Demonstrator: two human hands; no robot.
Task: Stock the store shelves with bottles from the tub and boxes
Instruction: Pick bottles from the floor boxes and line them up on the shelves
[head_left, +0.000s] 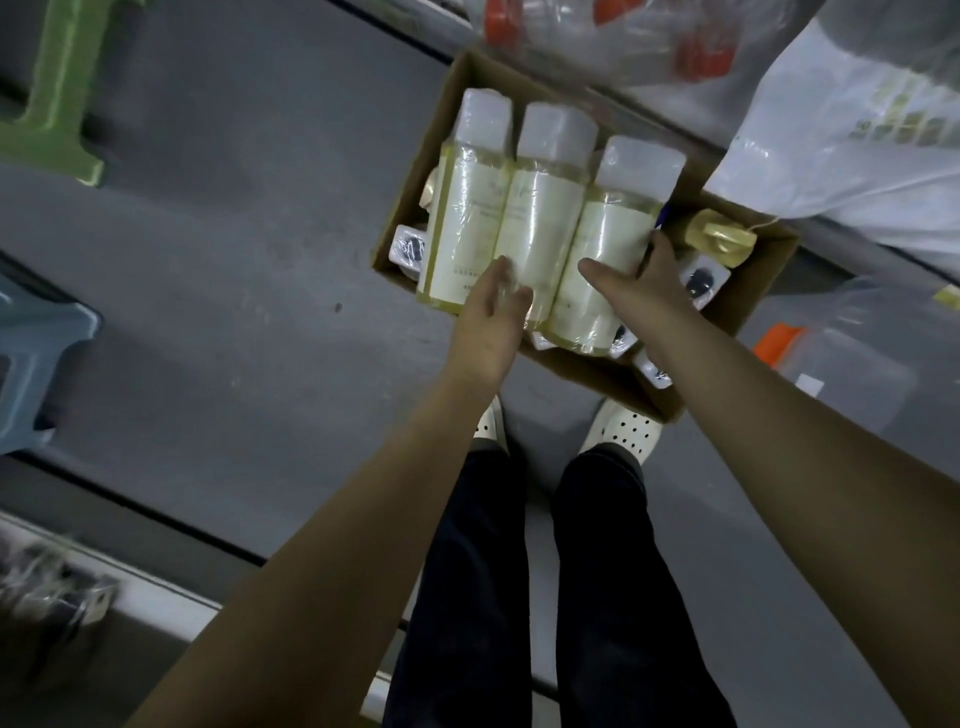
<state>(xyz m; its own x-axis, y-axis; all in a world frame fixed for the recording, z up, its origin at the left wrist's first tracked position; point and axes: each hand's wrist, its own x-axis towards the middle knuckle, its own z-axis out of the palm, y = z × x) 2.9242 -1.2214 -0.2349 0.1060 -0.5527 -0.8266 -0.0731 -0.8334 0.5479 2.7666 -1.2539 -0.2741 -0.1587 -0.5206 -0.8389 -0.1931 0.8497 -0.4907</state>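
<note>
A shrink-wrapped pack of three yellow bottles (540, 218) with white caps lies over an open cardboard box (753, 291) on the grey floor. My left hand (491, 322) holds the pack's near end, thumb on the middle bottle. My right hand (639, 291) grips the right bottle, thumb on top and fingers round its right side. Small white bottles with dark prints (701, 278) and a gold-capped bottle (719, 241) lie in the box beneath the pack.
My feet in white perforated shoes (621, 428) stand just before the box. White plastic bags (857, 140) and wrapped orange-capped bottles (597, 31) lie behind and to the right. A green stool (62, 88) and a blue stool (31, 374) stand at left.
</note>
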